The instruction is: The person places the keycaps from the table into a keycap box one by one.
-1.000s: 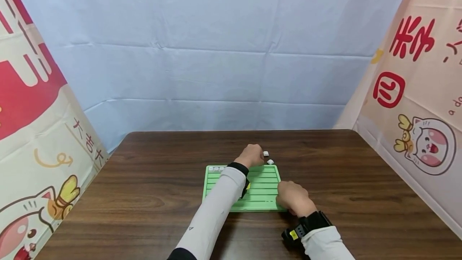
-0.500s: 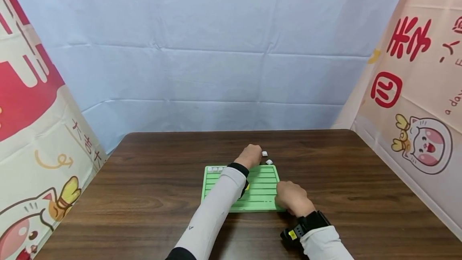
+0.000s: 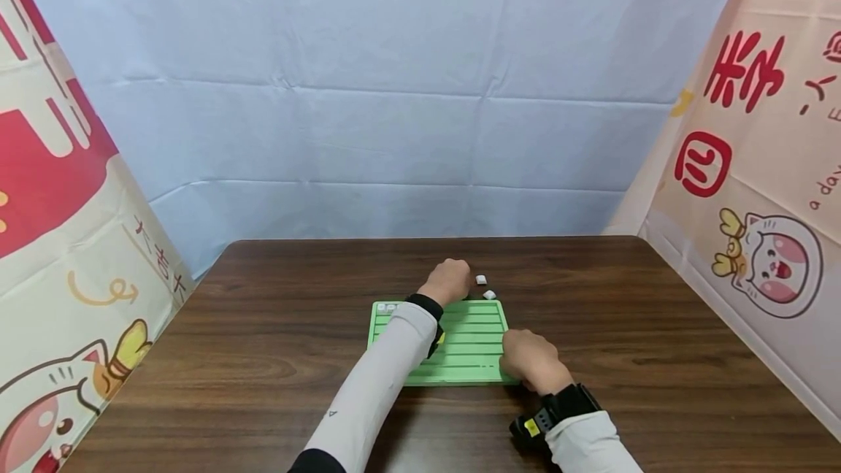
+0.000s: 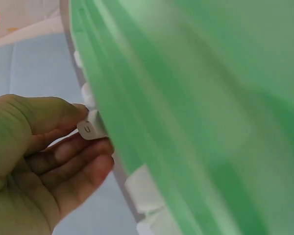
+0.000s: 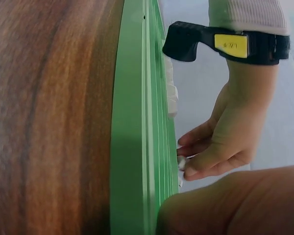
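Observation:
A green ridged tray lies on the table, with white keycaps in its top row at the left end. At the tray's far edge, my left hand pinches a white keycap with a dark letter on it, between thumb and fingers. The keycap is at the tray's edge in the left wrist view; whether it touches the tray I cannot tell. My right hand grips the tray's near right edge with curled fingers, its fingertips mostly hidden. The left sleeve covers part of the tray.
Two loose white keycaps, one farther back and one nearer the tray, lie on the dark wooden table just right of my left hand. A pale blue cloth hangs behind the table, with printed cloths on both sides.
My left hand has shifted slightly left along the tray's far edge, and its sleeve now covers more of the keycap row. The right hand stays at the tray's right edge.

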A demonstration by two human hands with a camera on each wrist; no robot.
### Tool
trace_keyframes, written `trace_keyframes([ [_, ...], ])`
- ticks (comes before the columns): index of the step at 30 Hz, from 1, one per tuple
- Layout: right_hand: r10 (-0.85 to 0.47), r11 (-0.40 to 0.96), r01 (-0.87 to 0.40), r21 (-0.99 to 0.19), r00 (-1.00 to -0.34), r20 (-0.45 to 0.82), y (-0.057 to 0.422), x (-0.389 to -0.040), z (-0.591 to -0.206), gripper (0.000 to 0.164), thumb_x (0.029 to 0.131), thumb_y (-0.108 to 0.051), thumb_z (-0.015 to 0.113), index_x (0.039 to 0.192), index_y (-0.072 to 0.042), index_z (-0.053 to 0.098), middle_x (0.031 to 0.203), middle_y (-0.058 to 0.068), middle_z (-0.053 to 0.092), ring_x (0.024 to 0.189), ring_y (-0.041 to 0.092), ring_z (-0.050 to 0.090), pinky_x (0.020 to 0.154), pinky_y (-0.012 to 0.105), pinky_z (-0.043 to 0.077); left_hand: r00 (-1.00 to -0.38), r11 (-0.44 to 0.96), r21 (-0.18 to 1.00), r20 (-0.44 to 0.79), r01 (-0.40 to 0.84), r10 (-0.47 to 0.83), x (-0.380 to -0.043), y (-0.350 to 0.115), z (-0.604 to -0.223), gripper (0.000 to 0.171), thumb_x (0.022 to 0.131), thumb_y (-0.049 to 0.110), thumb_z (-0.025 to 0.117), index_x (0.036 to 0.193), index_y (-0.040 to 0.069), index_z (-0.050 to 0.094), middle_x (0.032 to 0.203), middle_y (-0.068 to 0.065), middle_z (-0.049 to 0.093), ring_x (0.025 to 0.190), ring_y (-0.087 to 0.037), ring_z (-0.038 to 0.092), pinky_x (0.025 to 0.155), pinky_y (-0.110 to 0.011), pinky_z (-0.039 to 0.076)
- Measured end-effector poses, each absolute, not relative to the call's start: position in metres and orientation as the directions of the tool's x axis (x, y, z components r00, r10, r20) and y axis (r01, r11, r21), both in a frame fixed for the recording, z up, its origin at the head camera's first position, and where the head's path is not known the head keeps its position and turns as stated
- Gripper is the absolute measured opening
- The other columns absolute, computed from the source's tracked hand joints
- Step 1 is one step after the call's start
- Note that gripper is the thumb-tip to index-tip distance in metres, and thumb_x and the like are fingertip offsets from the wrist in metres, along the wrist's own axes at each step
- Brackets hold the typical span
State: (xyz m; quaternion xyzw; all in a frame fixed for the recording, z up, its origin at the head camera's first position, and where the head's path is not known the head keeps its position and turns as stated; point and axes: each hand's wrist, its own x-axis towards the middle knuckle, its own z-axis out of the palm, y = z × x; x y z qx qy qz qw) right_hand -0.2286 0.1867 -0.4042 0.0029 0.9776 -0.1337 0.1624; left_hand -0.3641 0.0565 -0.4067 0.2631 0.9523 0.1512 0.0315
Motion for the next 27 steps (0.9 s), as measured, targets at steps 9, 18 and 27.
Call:
trace_keyframes([
  [9,-0.078,0.957,0.004,-0.291,-0.959,-0.272,0.189,-0.224,-0.405,0.028,0.088,0.002,0.049,0.062,-0.008,0.051,0.050,0.003,0.033,0.039,0.015,0.034,0.039,0.026,0.027,-0.849,0.790,0.319,0.116,0.523,0.516,-0.371,0.031,-0.394,0.048,0.091,0.005,0.053,0.051,0.016,0.029,0.050,0.004,0.014,0.046,-0.009,0.010,0.046,-0.023,0.016],
  [18,-0.087,0.956,-0.005,-0.292,-0.959,-0.269,0.188,-0.223,-0.406,0.027,0.089,0.002,0.049,0.063,-0.007,0.054,0.048,0.003,0.032,0.038,0.015,0.033,0.039,0.026,0.026,-0.871,0.777,0.414,0.090,0.473,0.482,-0.378,0.003,-0.383,0.018,0.087,0.008,0.066,0.104,0.005,0.070,0.099,-0.006,0.065,0.086,-0.019,0.062,0.070,-0.030,0.051],
  [27,-0.079,0.960,0.000,-0.281,-0.959,-0.271,0.188,-0.224,-0.408,0.024,0.089,0.002,0.049,0.066,-0.006,0.056,0.050,0.004,0.034,0.039,0.015,0.035,0.039,0.026,0.027,-0.871,0.762,0.450,0.081,0.466,0.485,-0.375,-0.005,-0.383,0.018,0.083,0.004,0.070,0.101,0.002,0.071,0.104,-0.010,0.065,0.086,-0.021,0.062,0.072,-0.032,0.051],
])
